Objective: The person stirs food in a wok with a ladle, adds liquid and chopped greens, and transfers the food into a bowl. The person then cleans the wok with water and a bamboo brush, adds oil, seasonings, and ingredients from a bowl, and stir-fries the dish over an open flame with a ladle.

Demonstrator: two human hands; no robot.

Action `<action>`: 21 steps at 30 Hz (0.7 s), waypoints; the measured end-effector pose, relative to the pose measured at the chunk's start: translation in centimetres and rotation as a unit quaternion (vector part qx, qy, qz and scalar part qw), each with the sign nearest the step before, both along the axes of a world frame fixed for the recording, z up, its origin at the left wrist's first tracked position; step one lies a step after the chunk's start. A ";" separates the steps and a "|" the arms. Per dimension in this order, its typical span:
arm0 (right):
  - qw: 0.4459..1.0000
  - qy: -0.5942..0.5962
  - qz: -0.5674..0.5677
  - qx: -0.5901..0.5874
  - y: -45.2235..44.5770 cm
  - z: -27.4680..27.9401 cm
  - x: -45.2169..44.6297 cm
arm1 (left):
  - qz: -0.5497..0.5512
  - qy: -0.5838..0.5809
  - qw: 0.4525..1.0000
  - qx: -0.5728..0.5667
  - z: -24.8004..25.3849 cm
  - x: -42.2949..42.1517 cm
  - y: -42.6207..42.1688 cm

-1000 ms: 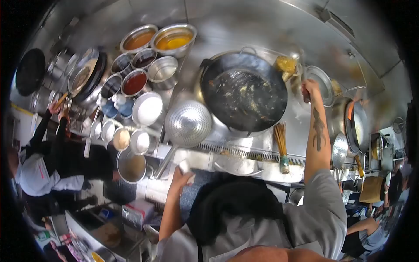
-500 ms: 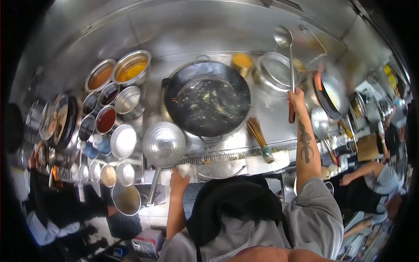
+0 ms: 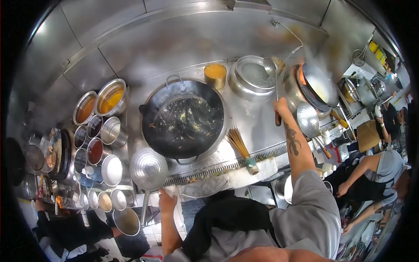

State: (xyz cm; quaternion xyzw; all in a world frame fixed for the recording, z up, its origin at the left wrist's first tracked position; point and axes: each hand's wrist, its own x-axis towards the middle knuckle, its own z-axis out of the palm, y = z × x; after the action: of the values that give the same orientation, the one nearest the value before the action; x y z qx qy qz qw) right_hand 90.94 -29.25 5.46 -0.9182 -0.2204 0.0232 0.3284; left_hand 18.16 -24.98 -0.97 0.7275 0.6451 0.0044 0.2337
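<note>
Strainer (image 3: 149, 169) rests beside the wok (image 3: 152, 140), probably for easy reach; left grip (image 3: 167, 201) closed on white cloth (image 3: 170, 190), likely against heat; right grip (image 3: 281, 106) clamped on a ladle (image 3: 276, 83), whose long handle distances fingers from the pot (image 3: 249, 93)

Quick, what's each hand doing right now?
Left hand: closed on a white item, apparently a cloth.
Right hand: closed around the handle of a ladle.
</note>
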 end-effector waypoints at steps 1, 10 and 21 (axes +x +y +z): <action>0.999 0.043 0.021 0.003 0.8 -0.1 0.1 | -0.011 0.012 1.000 -0.001 -0.1 -0.1 0.0; 0.713 0.578 0.089 0.387 2.2 5.0 0.8 | -0.014 0.066 0.996 -0.059 3.3 -0.1 -0.2; 0.467 0.773 0.203 0.378 -7.2 16.2 -12.5 | -0.164 -0.322 0.920 0.152 14.2 20.6 12.7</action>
State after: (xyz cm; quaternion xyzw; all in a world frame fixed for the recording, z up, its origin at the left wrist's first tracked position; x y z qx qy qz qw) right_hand 78.41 -36.47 21.69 -0.2424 -0.0445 0.7038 0.6663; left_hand 38.75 -12.29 13.22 0.8088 0.3987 0.2978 0.3132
